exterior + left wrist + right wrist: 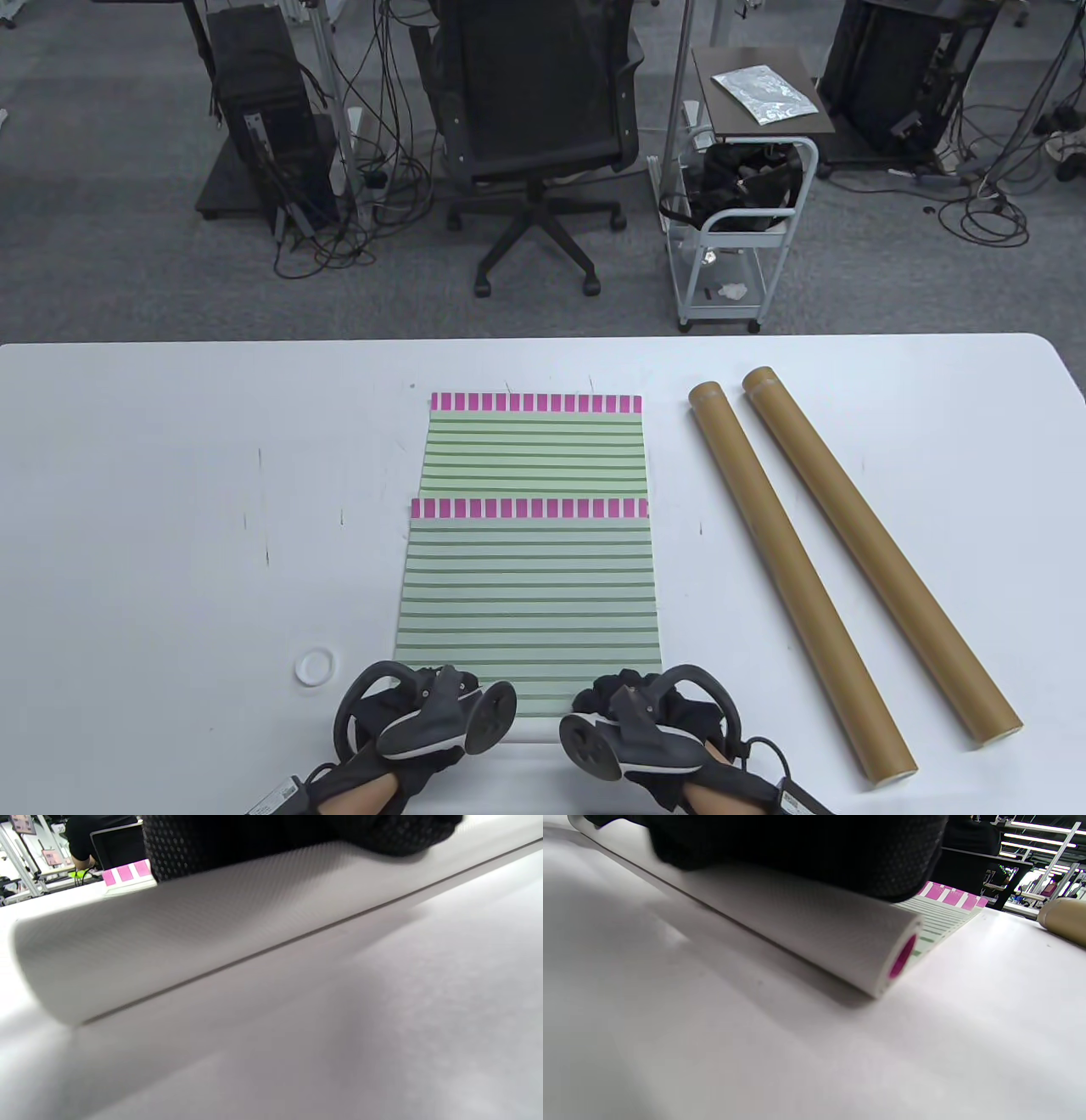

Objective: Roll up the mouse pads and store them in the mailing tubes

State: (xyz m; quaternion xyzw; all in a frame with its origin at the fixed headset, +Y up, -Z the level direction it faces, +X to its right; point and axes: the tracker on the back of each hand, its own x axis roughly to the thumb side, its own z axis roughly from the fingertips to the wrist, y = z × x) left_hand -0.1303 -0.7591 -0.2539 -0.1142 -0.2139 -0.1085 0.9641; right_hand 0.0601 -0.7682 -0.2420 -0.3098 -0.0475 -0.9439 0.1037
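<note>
Mouse pads lie in the middle of the table (170, 509): the near pad (530, 586) overlaps the far pad (534, 450), both striped green with a pink band at the far edge. We have only just begun. Our left hand (424, 713) and right hand (636, 722) press down on the near pad's front edge, curled into a thin roll (814, 925) with its white underside outward; most of that pad is still flat. We judge the rest undone: finishing this roll, rolling the far pad, and loading both tubes (848, 552), which lie to the right, well apart from the pads.
</note>
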